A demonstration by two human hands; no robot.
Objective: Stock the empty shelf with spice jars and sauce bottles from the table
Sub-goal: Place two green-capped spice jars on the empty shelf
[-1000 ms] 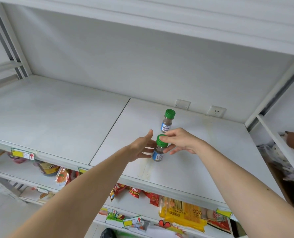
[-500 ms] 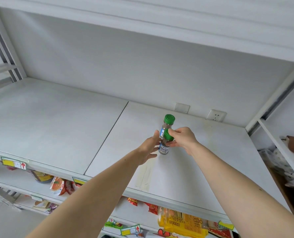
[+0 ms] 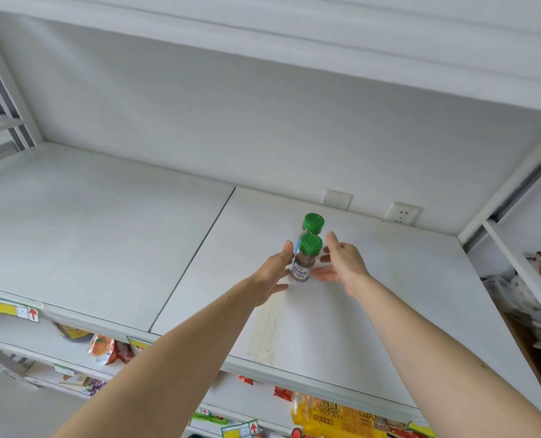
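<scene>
Two green-capped spice jars [image 3: 305,259] stand on the white shelf [image 3: 105,235] between the slack-fingered left hand [image 3: 272,275] and right hand [image 3: 342,262].

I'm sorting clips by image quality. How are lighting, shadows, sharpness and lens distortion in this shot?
Head view: soft, even light, only faint shadows under the hands and no glare; the front jar and its label are fairly sharp, though the print is too small to read; wide-angle bending curves the shelf edges and stretches the forearms; packets on the lower shelf look soft.
</scene>
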